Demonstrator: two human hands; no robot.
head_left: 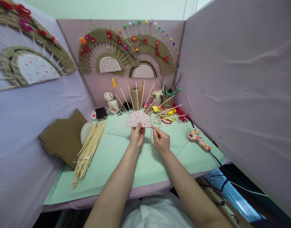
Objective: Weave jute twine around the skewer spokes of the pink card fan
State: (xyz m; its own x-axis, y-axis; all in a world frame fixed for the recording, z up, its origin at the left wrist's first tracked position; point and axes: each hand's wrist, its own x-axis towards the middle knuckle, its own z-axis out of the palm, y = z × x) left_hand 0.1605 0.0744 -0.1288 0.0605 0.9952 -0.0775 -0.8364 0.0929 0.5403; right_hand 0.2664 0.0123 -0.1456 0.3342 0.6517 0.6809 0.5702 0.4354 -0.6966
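Note:
My left hand (136,135) pinches the lower edge of a pink half-round card (139,119) dotted with spots, from which several thin wooden sticks fan out upward. It is held upright above the green table top (117,152). Just right of it, my right hand (161,139) is closed in a pinch on a thin strand of twine (151,136) that hangs by the card's right corner.
A bundle of bamboo sticks (88,150) lies at the left beside a white plate (85,132) and brown cardboard (65,136). A twine spool (136,97), scissors (167,119), pliers (172,92) and a patterned glue gun (199,140) stand behind and right. Finished fans (107,53) hang on the walls.

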